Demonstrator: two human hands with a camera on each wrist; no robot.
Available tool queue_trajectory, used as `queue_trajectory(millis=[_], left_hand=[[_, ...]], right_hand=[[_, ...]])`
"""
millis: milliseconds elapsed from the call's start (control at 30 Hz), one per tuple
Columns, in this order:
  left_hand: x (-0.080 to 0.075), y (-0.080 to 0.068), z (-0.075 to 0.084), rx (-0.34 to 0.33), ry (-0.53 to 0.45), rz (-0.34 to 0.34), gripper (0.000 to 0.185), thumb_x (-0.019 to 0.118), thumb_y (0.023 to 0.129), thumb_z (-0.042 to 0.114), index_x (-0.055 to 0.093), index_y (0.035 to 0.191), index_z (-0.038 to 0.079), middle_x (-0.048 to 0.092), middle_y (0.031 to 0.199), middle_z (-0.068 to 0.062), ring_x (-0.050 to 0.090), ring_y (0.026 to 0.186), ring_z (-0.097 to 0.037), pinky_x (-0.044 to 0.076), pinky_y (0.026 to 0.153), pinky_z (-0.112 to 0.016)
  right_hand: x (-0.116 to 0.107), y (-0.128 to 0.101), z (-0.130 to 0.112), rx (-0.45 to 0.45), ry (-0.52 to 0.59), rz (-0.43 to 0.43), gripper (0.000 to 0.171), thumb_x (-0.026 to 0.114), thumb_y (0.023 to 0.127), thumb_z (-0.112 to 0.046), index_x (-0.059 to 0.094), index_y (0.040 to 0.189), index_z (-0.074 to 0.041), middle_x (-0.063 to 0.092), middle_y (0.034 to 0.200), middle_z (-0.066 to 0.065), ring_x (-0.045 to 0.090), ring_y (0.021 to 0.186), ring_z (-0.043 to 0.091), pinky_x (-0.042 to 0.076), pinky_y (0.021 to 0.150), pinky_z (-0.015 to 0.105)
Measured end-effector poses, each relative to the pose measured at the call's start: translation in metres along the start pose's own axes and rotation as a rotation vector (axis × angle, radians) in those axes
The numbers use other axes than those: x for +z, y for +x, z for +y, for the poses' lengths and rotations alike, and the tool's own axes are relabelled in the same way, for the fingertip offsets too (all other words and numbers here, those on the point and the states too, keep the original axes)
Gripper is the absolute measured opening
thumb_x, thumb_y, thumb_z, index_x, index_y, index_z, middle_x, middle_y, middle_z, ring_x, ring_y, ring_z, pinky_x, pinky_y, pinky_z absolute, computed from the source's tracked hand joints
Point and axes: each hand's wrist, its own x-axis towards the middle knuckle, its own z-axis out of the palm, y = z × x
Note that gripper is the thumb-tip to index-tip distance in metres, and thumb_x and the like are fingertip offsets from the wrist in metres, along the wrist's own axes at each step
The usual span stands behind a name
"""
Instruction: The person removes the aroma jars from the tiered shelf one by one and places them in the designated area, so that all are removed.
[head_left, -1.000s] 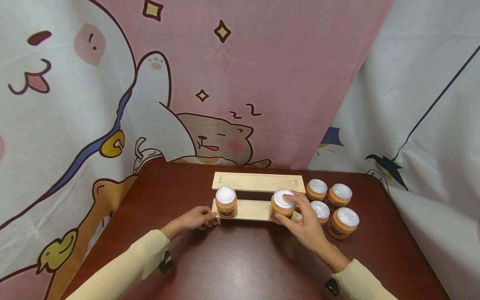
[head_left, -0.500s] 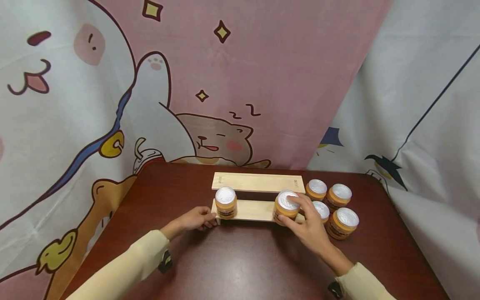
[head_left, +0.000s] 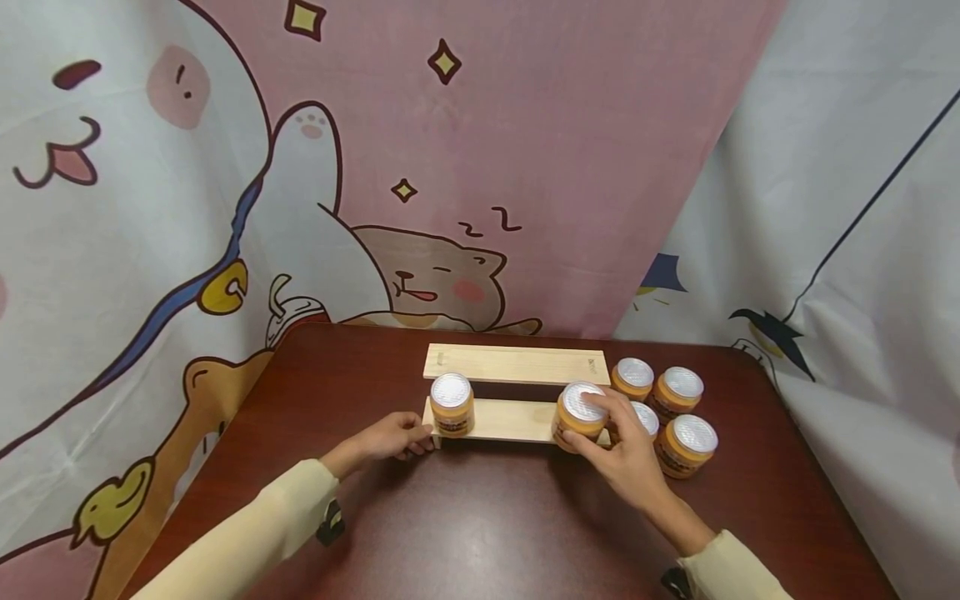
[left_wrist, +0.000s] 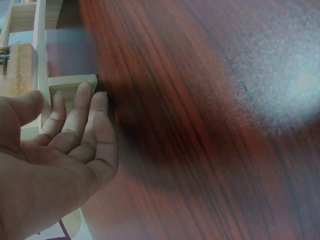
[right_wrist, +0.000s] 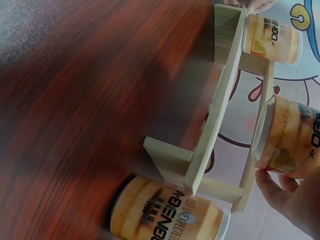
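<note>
A small wooden stand [head_left: 510,421] with short legs is on the table, a jar [head_left: 452,408] with a silvery lid standing upright at its left end. My left hand [head_left: 386,436] grips that end; in the left wrist view the thumb lies at the board and the fingers [left_wrist: 80,110] reach its leg. With thumb and fingers my right hand [head_left: 626,458] holds a second orange-labelled jar [head_left: 576,429] by its side and lid, upright over the stand's right part. In the right wrist view, a gap shows between this jar's base [right_wrist: 262,132] and the near board.
Behind the front stand is a second wooden stand [head_left: 517,364]. Several more jars [head_left: 684,446] are grouped at the right, close to my right hand. The brown table [head_left: 480,533] ends at a cartoon-printed cloth [head_left: 570,167].
My right hand has carried its jar a little to the right along the front stand. The left hand and the other jars have stayed in place.
</note>
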Motion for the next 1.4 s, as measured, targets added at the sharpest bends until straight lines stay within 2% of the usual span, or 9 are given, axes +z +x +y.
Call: queue_trajectory(millis=[233, 467, 600, 767, 933, 1033, 1167, 1400], left_hand=[[0.000, -0.001, 0.001, 0.011, -0.011, -0.001, 0.032, 0.051, 0.105, 0.027, 0.059, 0.103, -0.004, 0.073, 0.107, -0.020, 0.069, 0.098, -0.030, 0.053, 0.073, -0.037], [0.000, 0.000, 0.000, 0.004, -0.019, -0.004, 0.031, 0.051, 0.105, 0.026, 0.058, 0.102, -0.004, 0.073, 0.107, -0.020, 0.068, 0.098, -0.029, 0.053, 0.073, -0.037], [0.000, -0.001, 0.002, -0.002, -0.016, -0.003, 0.031, 0.051, 0.105, 0.026, 0.058, 0.101, -0.003, 0.074, 0.107, -0.019, 0.068, 0.098, -0.029, 0.053, 0.073, -0.038], [0.000, -0.001, 0.002, -0.014, -0.012, -0.002, 0.030, 0.052, 0.105, 0.027, 0.059, 0.101, -0.002, 0.074, 0.106, -0.018, 0.068, 0.097, -0.027, 0.053, 0.072, -0.036], [0.000, 0.001, 0.000, -0.024, -0.013, 0.003, 0.029, 0.052, 0.105, 0.026, 0.059, 0.100, -0.002, 0.075, 0.105, -0.016, 0.068, 0.096, -0.025, 0.052, 0.071, -0.034], [0.001, 0.002, -0.001, -0.025, -0.017, 0.000, 0.029, 0.052, 0.105, 0.026, 0.059, 0.101, -0.002, 0.075, 0.105, -0.016, 0.068, 0.095, -0.024, 0.052, 0.071, -0.033], [0.001, 0.002, -0.001, -0.014, -0.012, -0.003, 0.030, 0.051, 0.105, 0.027, 0.059, 0.101, -0.002, 0.074, 0.105, -0.017, 0.069, 0.096, -0.025, 0.052, 0.071, -0.034], [0.001, 0.000, 0.000, -0.005, -0.008, 0.007, 0.030, 0.051, 0.105, 0.026, 0.059, 0.101, -0.003, 0.074, 0.105, -0.018, 0.070, 0.097, -0.028, 0.053, 0.072, -0.038]], right_hand=[[-0.004, -0.002, -0.003, 0.018, -0.027, 0.016, 0.057, 0.084, 0.067, 0.014, 0.062, 0.119, 0.005, 0.060, 0.124, 0.024, 0.050, 0.107, -0.003, 0.042, 0.079, 0.007], [-0.007, -0.004, -0.001, 0.047, -0.008, 0.025, 0.057, 0.083, 0.067, 0.015, 0.061, 0.119, 0.007, 0.059, 0.126, 0.026, 0.050, 0.110, -0.005, 0.044, 0.080, 0.004], [-0.010, -0.005, -0.001, 0.018, 0.015, 0.045, 0.059, 0.082, 0.065, 0.019, 0.060, 0.119, 0.009, 0.058, 0.123, 0.028, 0.049, 0.113, -0.005, 0.043, 0.083, 0.003], [-0.011, -0.006, 0.006, 0.010, -0.012, 0.062, 0.061, 0.082, 0.064, 0.019, 0.060, 0.119, 0.008, 0.060, 0.121, 0.026, 0.048, 0.114, -0.004, 0.041, 0.085, 0.002], [-0.013, -0.011, 0.027, 0.056, -0.030, 0.041, 0.069, 0.086, 0.065, 0.013, 0.059, 0.127, 0.001, 0.059, 0.128, 0.018, 0.048, 0.114, -0.005, 0.042, 0.084, 0.002], [-0.016, -0.013, 0.036, 0.052, -0.036, 0.026, 0.076, 0.088, 0.066, 0.009, 0.056, 0.134, -0.003, 0.059, 0.131, 0.015, 0.049, 0.114, -0.005, 0.042, 0.085, 0.003], [-0.020, -0.013, 0.038, 0.039, -0.030, 0.005, 0.080, 0.087, 0.069, 0.006, 0.051, 0.141, -0.002, 0.057, 0.132, 0.016, 0.050, 0.116, -0.004, 0.043, 0.088, 0.004], [-0.025, -0.012, 0.037, 0.074, -0.014, -0.013, 0.086, 0.086, 0.073, 0.004, 0.045, 0.148, -0.007, 0.054, 0.136, 0.018, 0.049, 0.118, -0.004, 0.042, 0.091, 0.005]])
